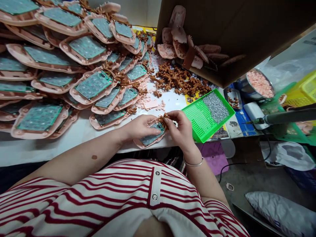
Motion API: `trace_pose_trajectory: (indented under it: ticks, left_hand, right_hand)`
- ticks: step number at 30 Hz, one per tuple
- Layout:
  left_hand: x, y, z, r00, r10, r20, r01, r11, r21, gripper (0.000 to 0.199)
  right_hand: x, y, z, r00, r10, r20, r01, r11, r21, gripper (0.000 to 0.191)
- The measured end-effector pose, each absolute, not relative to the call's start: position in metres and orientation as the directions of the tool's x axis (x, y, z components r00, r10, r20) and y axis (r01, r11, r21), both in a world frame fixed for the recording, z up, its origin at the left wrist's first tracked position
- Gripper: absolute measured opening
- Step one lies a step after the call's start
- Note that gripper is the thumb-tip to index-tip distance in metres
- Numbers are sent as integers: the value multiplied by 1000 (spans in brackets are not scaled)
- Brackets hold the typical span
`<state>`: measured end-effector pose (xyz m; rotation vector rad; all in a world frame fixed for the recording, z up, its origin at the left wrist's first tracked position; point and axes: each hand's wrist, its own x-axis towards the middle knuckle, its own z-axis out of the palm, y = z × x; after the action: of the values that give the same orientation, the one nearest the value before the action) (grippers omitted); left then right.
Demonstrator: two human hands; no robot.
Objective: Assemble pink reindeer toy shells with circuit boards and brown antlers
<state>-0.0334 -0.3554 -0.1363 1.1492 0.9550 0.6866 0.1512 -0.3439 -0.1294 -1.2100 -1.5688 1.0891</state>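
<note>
A pink plastic shell with a green circuit board (151, 134) lies at the table's front edge. My left hand (142, 126) holds it from the left, thumb across the board. At the shell's top right corner, my right hand (178, 126) pinches a brown antler-shaped piece (163, 117), its fingers closed. Thin wires show beside that piece. Just right of my right hand is a green perforated tray (197, 120) with small metal screws (216, 107) in its far right half. Behind my hands lie loose small pink parts (151, 104).
Stacked pink shells with boards (93, 85) fill the left side. A heap of brown pieces (177, 79) lies before a cardboard box (229, 26) of pink shells. On the right are a metal bowl (258, 85) of pink parts and a screwdriver-like tool (288, 115) pointing left.
</note>
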Motion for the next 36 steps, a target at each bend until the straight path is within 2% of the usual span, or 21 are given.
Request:
trace_pose_trajectory:
  ticks: [2,8,13,16,19,21,24,27,30,33,36]
  left_hand:
    - [-33,-355,-137,441,863,-247,34,259,965,36]
    - [-35,-356,-132,492,805,-331,-23,393,919,37]
    - [-37,-355,-133,524,752,-399,-67,504,861,34]
    - [-36,-353,-137,504,771,-390,-88,495,865,37]
    - [-32,-354,-136,512,790,-338,-133,462,877,42]
    - [-28,-356,-132,509,822,-256,-163,384,909,42]
    - [-31,-359,-119,382,920,-87,-136,149,979,46]
    - [-54,-352,-92,178,975,130,14,-134,991,61]
    - [-98,-326,-49,32,965,260,316,-256,913,68]
    - [-145,-280,-10,-175,915,364,646,-173,743,59]
    - [-178,-224,3,-250,891,379,693,-108,712,49]
  right_hand:
    - [150,-342,-130,-169,981,94,255,136,-957,19]
    - [147,-331,-133,-226,966,-124,-51,-139,-989,34]
    - [148,-334,-138,-192,960,-204,-186,-240,-953,44]
    - [148,-340,-140,-145,979,-145,-142,-166,-976,48]
    - [150,-345,-143,67,997,32,-73,37,-997,45]
    - [153,-347,-145,227,960,167,-24,177,-984,40]
    - [159,-351,-152,209,942,264,92,250,-964,34]
    - [163,-354,-160,123,947,296,139,279,-950,33]
    - [164,-356,-166,94,950,296,147,281,-948,33]
    - [164,-355,-170,55,956,288,147,278,-949,31]
    - [165,-355,-174,6,947,320,169,315,-934,26]
